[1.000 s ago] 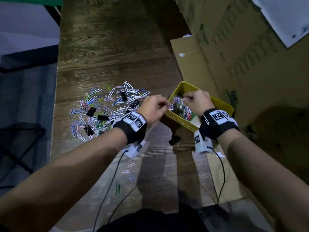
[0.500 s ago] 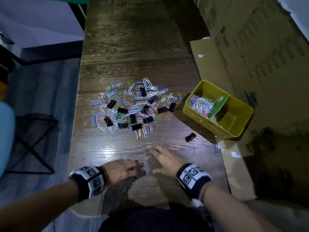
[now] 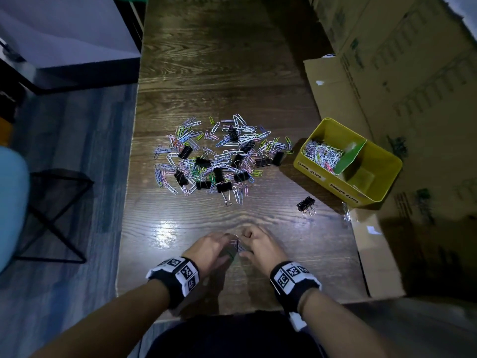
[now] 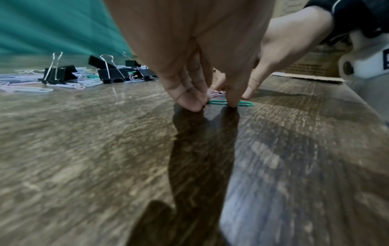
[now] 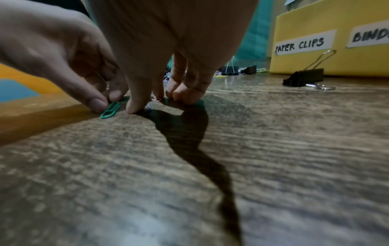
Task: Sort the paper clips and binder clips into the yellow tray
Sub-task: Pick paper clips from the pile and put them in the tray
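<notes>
Both hands are down on the wooden table near its front edge. My left hand (image 3: 227, 245) (image 4: 211, 104) pinches a green paper clip (image 4: 244, 103) (image 5: 110, 109) that lies flat on the wood. Right beside it, my right hand (image 3: 246, 242) (image 5: 156, 102) curls its fingertips round small pink paper clips (image 4: 214, 94) (image 5: 156, 99). The main pile of coloured paper clips and black binder clips (image 3: 219, 161) lies mid-table. The yellow tray (image 3: 371, 200) (image 5: 357, 63) stands at the right; its left compartment, labelled PAPER CLIPS, holds several paper clips (image 3: 322, 153).
A lone black binder clip (image 3: 305, 204) (image 5: 303, 77) lies in front of the tray. Cardboard boxes (image 3: 387, 73) line the right side, with a flat sheet (image 3: 379, 254) at the table's right edge. A green divider (image 3: 352, 157) splits the tray.
Both hands left the tray, came back to the front edge, and have curled their fingers down onto the loose clips there. Half a second ago the right hand lay flat.
</notes>
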